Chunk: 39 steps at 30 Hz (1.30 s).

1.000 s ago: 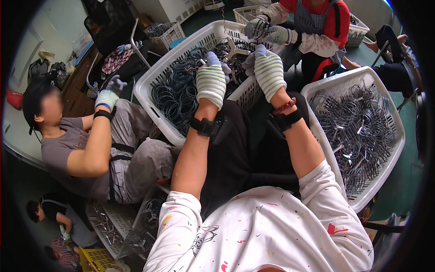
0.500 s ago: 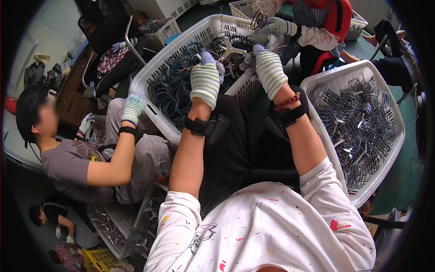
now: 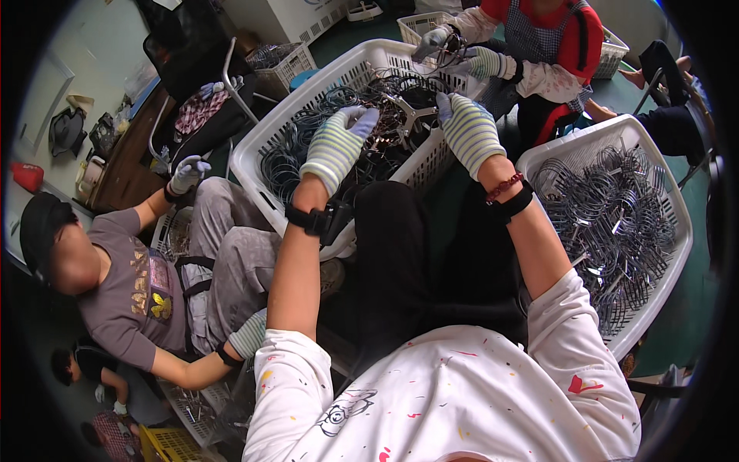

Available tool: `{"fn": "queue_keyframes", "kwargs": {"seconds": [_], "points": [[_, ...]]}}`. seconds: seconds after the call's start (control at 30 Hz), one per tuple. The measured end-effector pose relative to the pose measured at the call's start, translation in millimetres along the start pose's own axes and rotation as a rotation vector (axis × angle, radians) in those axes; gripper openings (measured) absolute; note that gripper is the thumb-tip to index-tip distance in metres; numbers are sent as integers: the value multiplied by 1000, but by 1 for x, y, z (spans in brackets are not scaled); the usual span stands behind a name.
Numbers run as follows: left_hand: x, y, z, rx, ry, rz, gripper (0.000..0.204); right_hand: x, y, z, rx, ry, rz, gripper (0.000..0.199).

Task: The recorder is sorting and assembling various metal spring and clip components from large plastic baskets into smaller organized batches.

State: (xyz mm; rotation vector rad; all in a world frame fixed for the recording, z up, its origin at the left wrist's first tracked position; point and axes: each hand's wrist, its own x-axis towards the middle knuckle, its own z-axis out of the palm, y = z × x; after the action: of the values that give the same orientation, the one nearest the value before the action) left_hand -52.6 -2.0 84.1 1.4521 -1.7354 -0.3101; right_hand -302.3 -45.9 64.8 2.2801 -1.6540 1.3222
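My left hand (image 3: 336,146), in a striped glove with pale lilac fingertips, hovers over the near side of a white basket (image 3: 265,192). Its fingers are apart and I see nothing between them. Dark wire rings (image 3: 281,165) lie tangled under it. My right hand (image 3: 471,132), gloved the same way, is closed at the basket's right side. At its fingertips is one arm of a three-armed silver metal piece (image 3: 412,119), which appears pinched there. Thin copper-coloured wires (image 3: 387,129) show beside that piece.
At right stands a second white basket (image 3: 677,239) heaped with dark wire rings (image 3: 604,208). Across from me a person's gloved hands (image 3: 483,63) handle rings. A co-worker in a grey shirt (image 3: 127,296) sits close on my left, near metal parts in trays (image 3: 192,408).
My left hand has opened from a pinch. The three-armed piece has come nearer to me, and my right hand has shifted slightly right. The left co-worker's arm has swung down toward the trays.
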Motion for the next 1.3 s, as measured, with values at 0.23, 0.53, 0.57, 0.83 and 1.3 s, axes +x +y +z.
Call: {"fn": "queue_keyframes", "kwargs": {"seconds": [0.23, 0.53, 0.57, 0.83, 1.3], "points": [[24, 22, 9, 286, -35, -155, 63, -3, -3, 15, 103, 1, -163, 36], [2, 41, 32, 776, 218, 131, 52, 7, -7, 25, 107, -211, 222, 47], [1, 38, 31, 849, 313, 239, 49, 6, -9, 25, 114, -255, 222, 48], [-5, 54, 29, 921, 328, 195, 46, 9, -13, 41, 138, 92, 221, 45], [5, 50, 36, 114, 89, -370, 66, 18, -15, 55, 643, 48, 473, 48]]}}
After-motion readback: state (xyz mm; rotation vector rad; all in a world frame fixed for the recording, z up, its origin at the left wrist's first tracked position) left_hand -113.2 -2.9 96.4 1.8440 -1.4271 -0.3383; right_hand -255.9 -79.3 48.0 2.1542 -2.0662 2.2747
